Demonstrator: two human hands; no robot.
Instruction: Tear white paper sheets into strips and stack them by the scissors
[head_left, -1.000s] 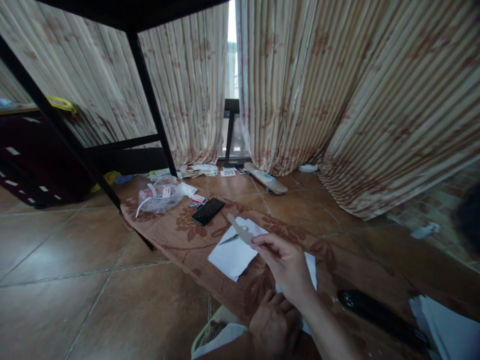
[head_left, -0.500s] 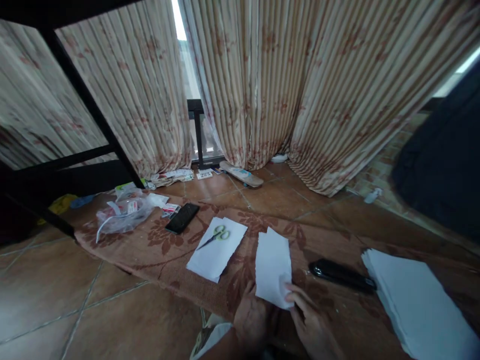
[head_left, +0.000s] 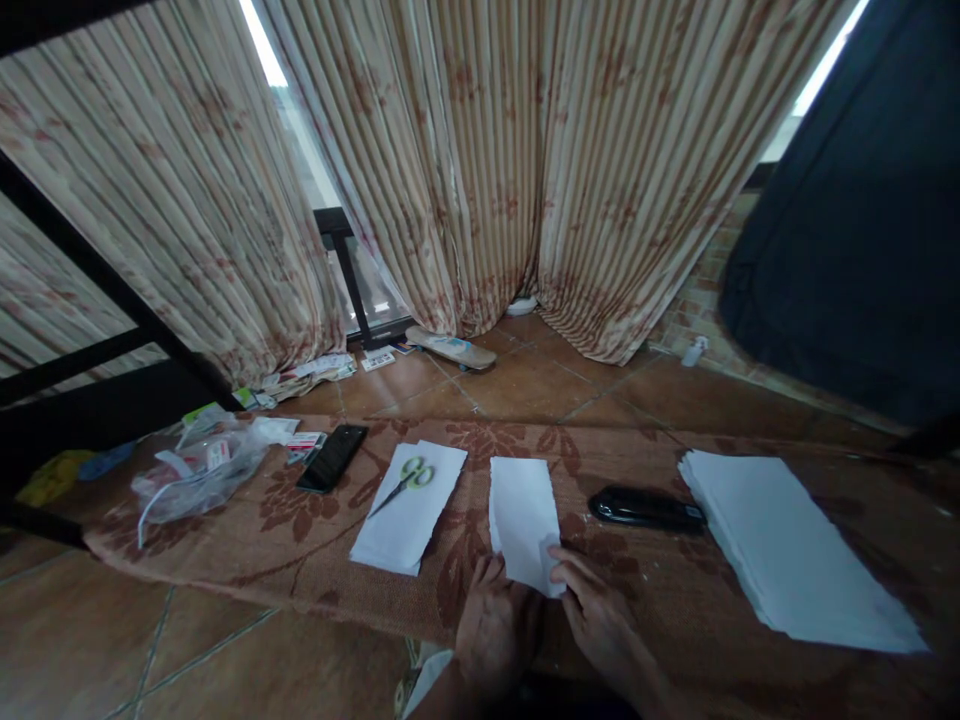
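A small stack of white paper sheets [head_left: 525, 510] with rough, torn-looking edges lies on the brown patterned cloth in front of me. My right hand [head_left: 596, 605] pinches its lower right corner, thumb and fingers closed on the edge. At the lower left corner is my left hand [head_left: 491, 620], its fingers curled against the paper; the thumb is hidden. To the left, scissors with green handles [head_left: 415, 473] rest on another small white stack [head_left: 394, 545]. A black stapler-like object [head_left: 646, 508] lies to the right, beside a bigger stack of white paper [head_left: 795, 550].
A black phone [head_left: 332, 460] and a clear plastic bag [head_left: 206, 470] lie at the left of the cloth [head_left: 300, 550]. Beyond, a skateboard [head_left: 450, 347] sits on the tiled floor by the striped curtains [head_left: 480, 180]. A dark cover [head_left: 847, 220] hangs at the right.
My view has turned right and levelled, so everything sits further left in it. A sheet corner that stuck up at the top of the held stack now lies even with the rest.
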